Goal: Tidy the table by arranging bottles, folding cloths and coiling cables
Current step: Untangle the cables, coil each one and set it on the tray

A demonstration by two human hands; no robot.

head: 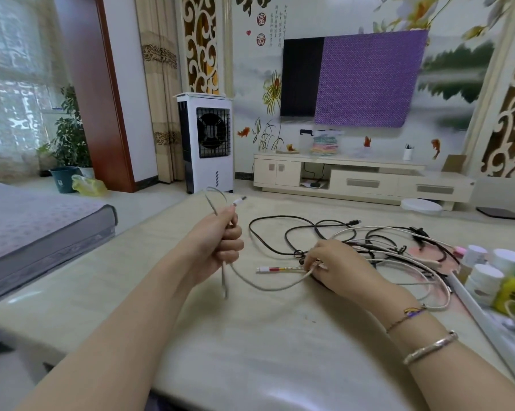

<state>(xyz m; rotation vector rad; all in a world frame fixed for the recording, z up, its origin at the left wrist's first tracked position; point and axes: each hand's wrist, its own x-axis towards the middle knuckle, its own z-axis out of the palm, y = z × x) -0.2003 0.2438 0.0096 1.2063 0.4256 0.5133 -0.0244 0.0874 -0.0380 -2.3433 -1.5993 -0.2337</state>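
Note:
My left hand (222, 244) is raised above the beige table (250, 336) and grips a grey cable (259, 287). A loop and a plug end stick out above the fist, and a short loop hangs below it. The same grey cable sags across to my right hand (330, 266), which pinches it low on the table. Beside those fingers lies a white cable end with a red band (272, 269). A tangle of black and white cables (377, 247) spreads behind and to the right of my right hand. Several white-capped bottles (484, 277) stand at the right edge.
A yellow bottle with a green cap (514, 292) stands among the bottles, next to a white tray edge (475, 310). A grey mattress (27, 226) lies left of the table. Farther off are a white air cooler (208, 143) and a TV cabinet (363, 176).

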